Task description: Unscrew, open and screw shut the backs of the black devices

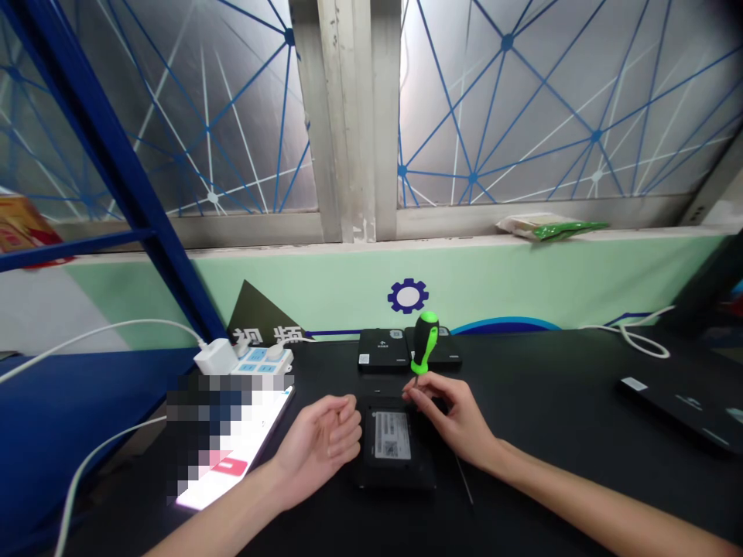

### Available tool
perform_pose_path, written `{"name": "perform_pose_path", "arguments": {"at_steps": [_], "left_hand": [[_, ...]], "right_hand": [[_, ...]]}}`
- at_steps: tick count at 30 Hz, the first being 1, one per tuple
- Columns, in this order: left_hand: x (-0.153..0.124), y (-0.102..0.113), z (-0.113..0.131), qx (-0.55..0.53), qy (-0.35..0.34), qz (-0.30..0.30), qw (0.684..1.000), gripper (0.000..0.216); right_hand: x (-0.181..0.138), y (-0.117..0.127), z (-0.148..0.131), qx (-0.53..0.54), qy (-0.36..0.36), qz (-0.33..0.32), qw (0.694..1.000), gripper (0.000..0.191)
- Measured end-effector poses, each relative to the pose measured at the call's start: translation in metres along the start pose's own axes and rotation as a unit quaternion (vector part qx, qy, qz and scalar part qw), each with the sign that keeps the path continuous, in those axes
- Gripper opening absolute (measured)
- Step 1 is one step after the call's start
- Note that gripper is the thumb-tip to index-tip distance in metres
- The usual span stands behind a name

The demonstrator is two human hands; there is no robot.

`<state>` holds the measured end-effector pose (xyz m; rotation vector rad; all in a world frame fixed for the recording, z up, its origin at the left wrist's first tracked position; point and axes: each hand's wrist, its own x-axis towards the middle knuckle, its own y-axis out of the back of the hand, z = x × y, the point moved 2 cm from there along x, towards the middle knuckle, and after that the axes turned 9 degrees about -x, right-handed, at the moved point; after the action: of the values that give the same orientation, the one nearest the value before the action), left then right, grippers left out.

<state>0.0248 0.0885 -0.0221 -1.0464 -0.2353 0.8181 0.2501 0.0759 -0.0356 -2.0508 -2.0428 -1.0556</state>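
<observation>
A black flat box (371,472) with a white printed label (392,435) lies on the dark table. My right hand (456,410) pinches the shaft of a screwdriver (426,344), just below its black and green handle. The screwdriver stands nearly upright at the box's far right corner; its tip is hidden behind the fingers. Beside the box's left edge is my left hand (322,437), its fingers curled in. Whatever the left fingers may hold is hidden. A thin dark rod (464,480) lies to the right of the box, under my right wrist.
Two more black boxes (380,352) sit against the wall, and another black box (685,410) lies at the right. On the left are a lit tablet screen (244,441), a power strip (264,362) and a white charger (216,357) with cables. A green packet (551,227) rests on the sill.
</observation>
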Motion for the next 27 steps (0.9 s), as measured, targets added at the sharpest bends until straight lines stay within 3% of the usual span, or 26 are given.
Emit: {"name": "perform_pose_path", "arguments": {"at_steps": [12, 27], "left_hand": [[-0.002, -0.004, -0.002, 0.019, 0.007, -0.006, 1.000, 0.031], [-0.002, -0.004, -0.001, 0.021, 0.004, 0.010, 1.000, 0.030]], "right_hand": [[0.001, -0.002, 0.007, 0.034, -0.023, 0.029, 0.999, 0.019], [0.000, 0.002, -0.004, 0.004, 0.013, -0.012, 1.000, 0.017]]}}
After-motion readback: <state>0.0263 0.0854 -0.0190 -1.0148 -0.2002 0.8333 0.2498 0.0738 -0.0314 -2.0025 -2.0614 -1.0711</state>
